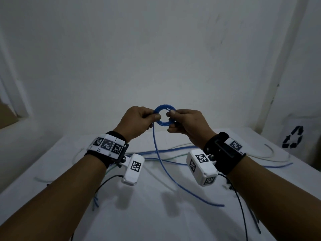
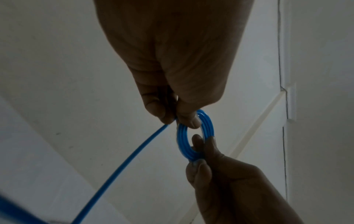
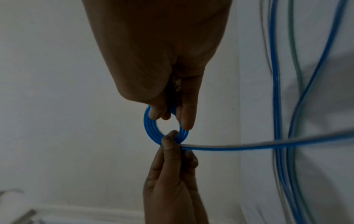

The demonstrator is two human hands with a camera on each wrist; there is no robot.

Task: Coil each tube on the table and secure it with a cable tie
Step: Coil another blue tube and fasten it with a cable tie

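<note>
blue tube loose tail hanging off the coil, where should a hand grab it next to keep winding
Probably just below the coil, where the blue tube leaves the left hand and hangs fairly straight and clear of the table. Come from the right side with the right hand, while the left hand keeps its pinch on the coil. Farther down, the tail crosses other tubes lying on the table.

Plain white wall (image 1: 156, 58) behind, white-covered table (image 1: 147, 214), dim light, recycling sign (image 1: 293, 137) right.

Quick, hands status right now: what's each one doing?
Left hand: pinching the left side of the small coiled blue plastic tube, held above the table.
Right hand: pinching the coil's right side.
</note>
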